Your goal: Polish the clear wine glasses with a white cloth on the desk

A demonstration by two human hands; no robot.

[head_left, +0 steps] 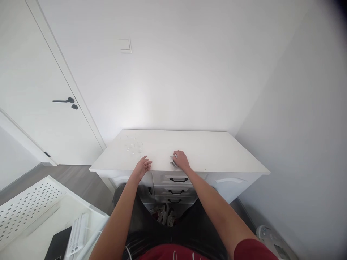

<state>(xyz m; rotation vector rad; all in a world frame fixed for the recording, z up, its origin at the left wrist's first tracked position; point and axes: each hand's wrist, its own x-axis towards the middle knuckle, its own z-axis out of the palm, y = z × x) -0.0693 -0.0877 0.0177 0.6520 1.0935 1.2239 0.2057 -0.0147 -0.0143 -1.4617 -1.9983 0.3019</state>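
Note:
My right hand [181,159] rests near the front edge of the white cabinet top [206,150], its fingers closed over a small crumpled grey cloth [173,164]. Much of the cloth is hidden beneath the fingers. To the left, my left hand [143,167] hovers by the front edge, palm partly turned up, fingers apart and holding nothing. Beyond it, clear shiny spots [132,146] are scattered on the top's left side; whether they are water or bits of something clear, I cannot tell.
Below the top are drawers with dark handles [178,180]. A white cart or shelf [35,231] stands at lower left, carrying a black flat item [58,243] and a white packet [78,233]. A closed door [35,90] is on the left; a pale appliance [271,240] sits at lower right.

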